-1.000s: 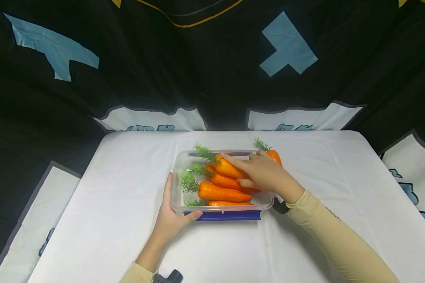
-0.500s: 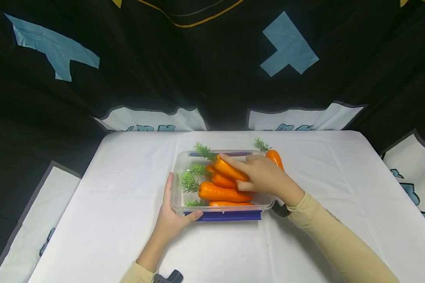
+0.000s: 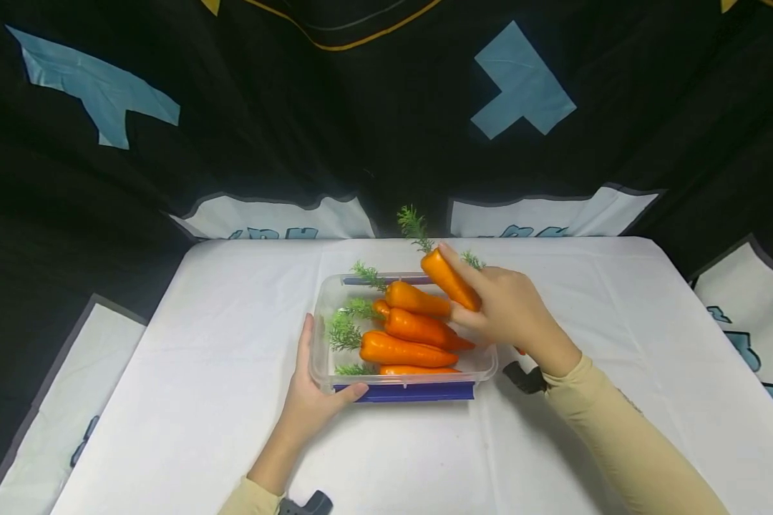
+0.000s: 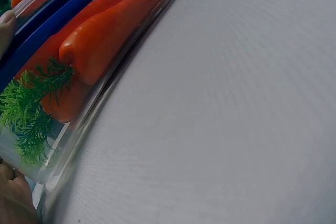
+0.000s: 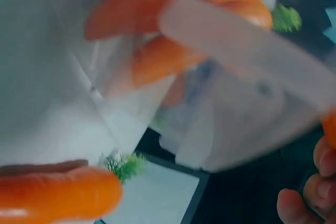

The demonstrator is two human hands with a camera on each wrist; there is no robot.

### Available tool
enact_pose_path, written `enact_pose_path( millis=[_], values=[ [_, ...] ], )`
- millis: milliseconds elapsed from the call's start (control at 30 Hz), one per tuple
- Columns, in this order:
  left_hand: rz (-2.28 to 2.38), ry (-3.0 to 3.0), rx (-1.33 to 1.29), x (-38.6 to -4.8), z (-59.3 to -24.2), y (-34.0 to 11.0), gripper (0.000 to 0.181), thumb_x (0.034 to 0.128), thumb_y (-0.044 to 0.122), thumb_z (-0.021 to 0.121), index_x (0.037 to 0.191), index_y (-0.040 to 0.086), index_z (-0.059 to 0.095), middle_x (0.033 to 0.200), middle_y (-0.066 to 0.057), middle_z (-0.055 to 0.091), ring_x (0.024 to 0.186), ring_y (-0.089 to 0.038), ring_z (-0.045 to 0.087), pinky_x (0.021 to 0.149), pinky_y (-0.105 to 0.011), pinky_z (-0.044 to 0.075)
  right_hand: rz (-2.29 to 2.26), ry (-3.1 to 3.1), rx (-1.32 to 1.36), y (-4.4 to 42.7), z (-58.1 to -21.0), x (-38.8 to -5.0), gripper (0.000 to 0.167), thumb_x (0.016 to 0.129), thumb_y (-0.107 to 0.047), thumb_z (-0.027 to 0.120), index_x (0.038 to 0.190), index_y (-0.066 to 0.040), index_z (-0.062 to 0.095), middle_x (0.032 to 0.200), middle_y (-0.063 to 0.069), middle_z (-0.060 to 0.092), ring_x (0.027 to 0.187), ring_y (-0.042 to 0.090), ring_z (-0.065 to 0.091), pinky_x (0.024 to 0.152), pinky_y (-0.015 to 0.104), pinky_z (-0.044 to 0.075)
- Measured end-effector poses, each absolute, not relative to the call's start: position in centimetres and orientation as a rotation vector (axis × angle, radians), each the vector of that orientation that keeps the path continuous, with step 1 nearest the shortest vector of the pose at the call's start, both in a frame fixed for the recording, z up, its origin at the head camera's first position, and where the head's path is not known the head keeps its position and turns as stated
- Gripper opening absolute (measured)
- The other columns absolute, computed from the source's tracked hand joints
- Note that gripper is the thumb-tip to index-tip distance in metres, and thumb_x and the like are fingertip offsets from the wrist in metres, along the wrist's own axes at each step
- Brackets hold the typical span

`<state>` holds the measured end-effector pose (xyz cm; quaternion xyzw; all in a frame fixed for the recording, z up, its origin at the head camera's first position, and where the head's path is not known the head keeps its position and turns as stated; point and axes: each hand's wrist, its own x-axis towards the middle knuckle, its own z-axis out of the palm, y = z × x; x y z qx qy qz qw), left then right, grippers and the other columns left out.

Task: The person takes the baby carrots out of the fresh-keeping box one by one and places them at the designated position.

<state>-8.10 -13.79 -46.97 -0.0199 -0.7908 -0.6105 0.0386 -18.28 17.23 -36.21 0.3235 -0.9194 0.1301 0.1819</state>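
In the head view, my left hand [image 3: 318,393] grips the near-left corner of a clear plastic food container [image 3: 483,373], thumb on its blue front latch [image 3: 419,392]. My right hand [image 3: 505,304] holds a carrot [image 3: 451,279] with a leafy green top, tilted above the container's far-right part. Several more carrots [image 3: 409,349] lie inside, their green tops to the left. In the left wrist view, carrots [image 4: 100,45] show through the container's wall. Only fingers of my right hand [image 5: 315,187] and an edge of the held carrot [image 5: 329,128] appear in the right wrist view.
Another carrot [image 5: 58,195] lies outside the container on the white-covered table [image 3: 187,372], to its right; in the head view my right hand mostly hides it. A black cloth [image 3: 335,129] with light blue shapes hangs behind the table.
My right hand has lifted a carrot off the pile, up and to the right, uncovering the carrots beneath. The left hand and the container have stayed in place.
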Motion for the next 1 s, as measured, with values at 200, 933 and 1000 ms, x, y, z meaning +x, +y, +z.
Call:
enact_pose_path(
  millis=[200, 933, 1000],
  values=[
    [-1.863, -2.444, -0.048, -8.1, -47.0, -13.8, 0.129, 0.07, 0.021, 0.091, 0.159, 0.039, -0.001, 0.168, 0.006, 0.002, 0.154, -0.033, 0.011, 0.117, -0.071, 0.016, 0.464, -2.618, 0.701, 19.5, -35.4, -18.6, 0.08, 0.084, -0.032, 0.062, 0.157, -0.025, 0.03, 0.053, -0.001, 0.044, 0.046, 0.014, 0.037, 0.045, 0.025, 0.032],
    [-1.835, -2.446, -0.056, -8.2, -47.3, -14.0, 0.13, 0.0687, 0.021, 0.091, 0.156, 0.049, -0.001, 0.168, 0.005, 0.002, 0.154, -0.033, 0.011, 0.116, -0.071, 0.016, 0.473, -2.898, 0.283, 26.8, -38.3, -20.0, 0.082, 0.09, -0.036, 0.057, 0.16, -0.028, 0.017, 0.055, 0.006, 0.05, 0.046, 0.021, 0.042, 0.047, 0.03, 0.034],
    [-1.829, -2.451, -0.056, -8.2, -47.3, -14.0, 0.13, 0.0688, 0.021, 0.091, 0.156, 0.049, -0.001, 0.168, 0.004, 0.002, 0.154, -0.034, 0.011, 0.116, -0.072, 0.016, 0.463, -2.928, 0.273, 27.1, -38.7, -20.1, 0.082, 0.09, -0.036, 0.057, 0.16, -0.026, 0.017, 0.055, 0.006, 0.05, 0.046, 0.021, 0.043, 0.047, 0.03, 0.033]
  ],
)
